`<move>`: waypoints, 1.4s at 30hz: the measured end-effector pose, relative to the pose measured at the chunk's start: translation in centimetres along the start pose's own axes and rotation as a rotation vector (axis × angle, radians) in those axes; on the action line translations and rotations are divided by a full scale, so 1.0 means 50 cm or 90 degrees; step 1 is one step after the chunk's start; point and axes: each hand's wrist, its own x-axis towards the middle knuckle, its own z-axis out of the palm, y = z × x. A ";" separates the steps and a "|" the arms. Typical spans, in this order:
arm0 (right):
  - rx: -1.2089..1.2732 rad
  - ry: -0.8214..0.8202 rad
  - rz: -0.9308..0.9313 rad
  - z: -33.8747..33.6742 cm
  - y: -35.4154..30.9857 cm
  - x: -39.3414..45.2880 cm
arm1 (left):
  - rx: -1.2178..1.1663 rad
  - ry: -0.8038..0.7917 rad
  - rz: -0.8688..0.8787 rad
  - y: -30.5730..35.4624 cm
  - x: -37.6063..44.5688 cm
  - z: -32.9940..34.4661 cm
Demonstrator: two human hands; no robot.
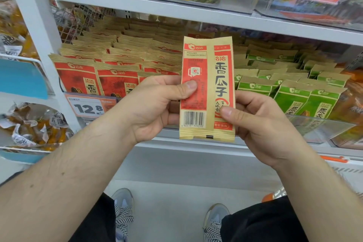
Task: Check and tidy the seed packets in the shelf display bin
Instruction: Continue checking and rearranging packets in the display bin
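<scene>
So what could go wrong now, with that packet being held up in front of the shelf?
1. The red packet is held only by thumb and fingertips of the left hand and right hand; a loose grip could let it fall to the floor.
2. The green packets sit right beside the red packets in the bin, so it might go back in the wrong row.
3. Pushing it in carelessly could tip the upright rows.

A shop: white shelves stocked with packets above price tags
</scene>
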 end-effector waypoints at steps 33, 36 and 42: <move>-0.107 0.142 -0.041 0.025 0.010 0.016 | 0.048 0.111 0.069 -0.007 -0.008 0.016; -0.113 0.128 -0.050 0.024 0.010 0.014 | 0.052 0.103 0.078 -0.008 -0.007 0.014; -0.016 0.078 -0.057 -0.009 -0.002 0.010 | 0.395 0.052 0.219 -0.011 -0.016 0.015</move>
